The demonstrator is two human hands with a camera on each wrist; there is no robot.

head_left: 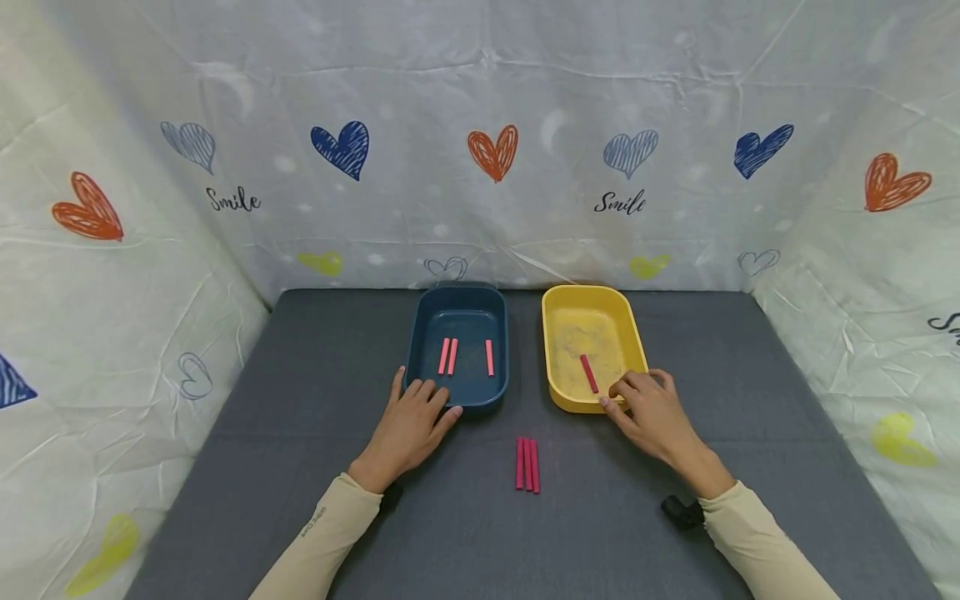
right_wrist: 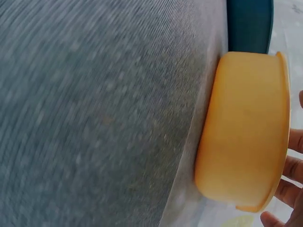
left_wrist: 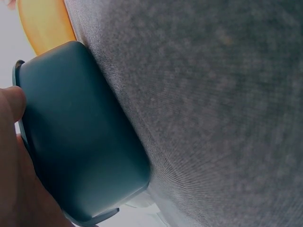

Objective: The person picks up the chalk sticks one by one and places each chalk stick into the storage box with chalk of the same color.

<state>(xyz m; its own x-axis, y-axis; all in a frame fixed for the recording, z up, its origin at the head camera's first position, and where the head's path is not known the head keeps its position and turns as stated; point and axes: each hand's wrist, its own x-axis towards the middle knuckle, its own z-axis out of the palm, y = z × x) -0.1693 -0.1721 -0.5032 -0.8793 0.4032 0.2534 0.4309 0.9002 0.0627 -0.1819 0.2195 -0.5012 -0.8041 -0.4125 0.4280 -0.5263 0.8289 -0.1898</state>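
My left hand (head_left: 405,429) rests at the near left corner of a dark blue plastic tub (head_left: 459,397), fingers spread over its rim. The left wrist view shows the thumb (left_wrist: 16,101) right at that rim. Inside the tub lie three light pink, chalk-like sticks (head_left: 453,357), two side by side and one apart. At the near right corner of a yellow tub (head_left: 551,367) is my right hand (head_left: 656,417), its fingers loosely bent over the rim. One dark red-pink stick (head_left: 588,373) lies in the yellow tub. Neither hand holds a stick.
Three dark pink sticks (head_left: 528,465) lie side by side on the grey cloth-covered table (head_left: 465,533), between the forearms and nearer than the tubs. A white curtain (head_left: 420,208) with printed hearts hangs behind and on both sides. The tubs stand close to the table's back edge.
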